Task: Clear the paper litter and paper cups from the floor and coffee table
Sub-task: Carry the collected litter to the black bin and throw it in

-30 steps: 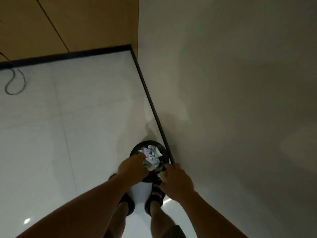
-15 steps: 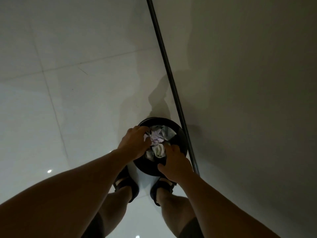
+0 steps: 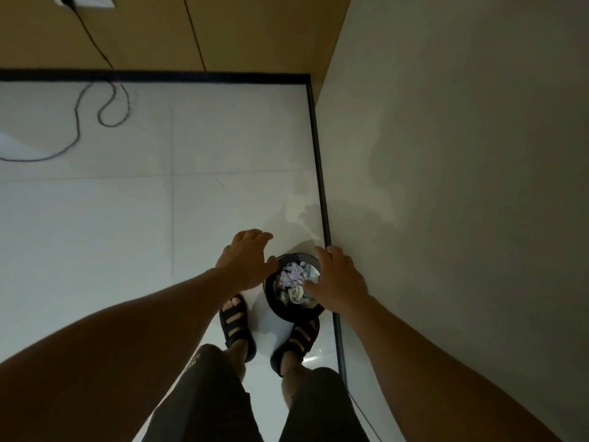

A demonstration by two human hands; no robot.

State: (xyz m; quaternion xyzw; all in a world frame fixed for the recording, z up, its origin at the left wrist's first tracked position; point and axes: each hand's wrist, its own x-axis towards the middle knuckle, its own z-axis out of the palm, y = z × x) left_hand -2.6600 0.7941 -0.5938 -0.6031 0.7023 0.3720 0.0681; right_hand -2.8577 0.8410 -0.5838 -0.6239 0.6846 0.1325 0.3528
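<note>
Paper litter [image 3: 291,280]: crumpled wads, lilac and cream, heaped in the bin at lower centre; count unclear.
Bin [image 3: 280,312]: one, round, black, on glossy white tiles by the dark skirting.
Left hand [image 3: 247,260]: fingers spread loose, empty, left of the rim.
Right hand [image 3: 334,282]: slack, empty, over the bin's right edge.
Sandals [image 3: 237,327]: two, black, strapped.
Cable [image 3: 108,103]: one, looped, upper left.

I'm in the corner of a room, a home or office: glossy floor tiles [image 3: 127,218], wood-panelled wall [image 3: 255,33], wall socket [image 3: 83,0], trailing cable [image 3: 76,122], black skirting [image 3: 159,74].
</note>
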